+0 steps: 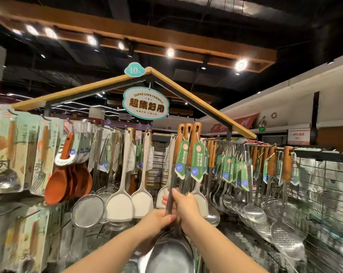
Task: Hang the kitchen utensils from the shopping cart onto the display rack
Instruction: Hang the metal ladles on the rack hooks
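Head view: left hand [158, 217] and right hand [186, 207] both clasp the steel shafts of the ladles [195, 134]. The bundle stands upright, bowls low, wooden handles above the hands and level with the rack [314, 152] rail beyond. The right hand grips higher, nearer the handles.

A display rack [196, 99] with a peaked wooden roof carries hanging packaged cutlery [7, 154] at left, then orange spoons [57, 184], mesh strainers [88, 210], white spatulas [118, 203], and steel ladles [253, 211] at right.
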`<state>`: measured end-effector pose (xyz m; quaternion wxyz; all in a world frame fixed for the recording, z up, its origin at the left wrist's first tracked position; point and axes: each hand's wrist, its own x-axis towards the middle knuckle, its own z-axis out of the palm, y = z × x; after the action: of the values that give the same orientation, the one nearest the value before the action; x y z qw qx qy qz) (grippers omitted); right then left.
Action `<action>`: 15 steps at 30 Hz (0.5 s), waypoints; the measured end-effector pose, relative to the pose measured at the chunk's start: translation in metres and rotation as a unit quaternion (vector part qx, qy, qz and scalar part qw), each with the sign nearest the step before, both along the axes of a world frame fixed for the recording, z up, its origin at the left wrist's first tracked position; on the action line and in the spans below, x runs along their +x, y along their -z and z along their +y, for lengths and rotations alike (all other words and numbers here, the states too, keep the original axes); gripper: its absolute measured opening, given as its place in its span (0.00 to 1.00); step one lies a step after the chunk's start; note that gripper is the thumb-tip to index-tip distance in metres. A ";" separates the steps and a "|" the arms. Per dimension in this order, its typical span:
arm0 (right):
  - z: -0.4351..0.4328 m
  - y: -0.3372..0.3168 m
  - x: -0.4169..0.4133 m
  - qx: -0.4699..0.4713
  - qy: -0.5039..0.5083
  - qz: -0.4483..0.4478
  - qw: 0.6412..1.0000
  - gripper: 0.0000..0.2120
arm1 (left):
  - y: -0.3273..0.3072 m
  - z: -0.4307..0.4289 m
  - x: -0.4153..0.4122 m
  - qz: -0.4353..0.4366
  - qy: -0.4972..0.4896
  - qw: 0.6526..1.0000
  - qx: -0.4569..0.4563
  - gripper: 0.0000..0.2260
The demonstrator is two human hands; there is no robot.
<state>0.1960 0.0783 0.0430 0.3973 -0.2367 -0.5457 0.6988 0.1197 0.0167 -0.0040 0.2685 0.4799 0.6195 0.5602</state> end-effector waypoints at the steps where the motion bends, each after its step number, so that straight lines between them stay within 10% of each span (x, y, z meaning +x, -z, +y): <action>1: -0.004 0.000 0.004 0.001 -0.002 0.000 1.000 0.07 | -0.002 -0.005 0.005 0.021 0.000 1.000 0.002 0.09; 15: -0.126 0.041 0.088 0.003 -0.146 0.061 0.987 0.09 | 0.039 -0.137 0.090 0.048 -0.119 0.992 -0.008 0.12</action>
<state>0.2843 -0.0476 0.0022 0.3242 -0.1104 -0.5513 0.7608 0.2101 -0.1200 -0.0430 0.1735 0.4269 0.6891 0.5592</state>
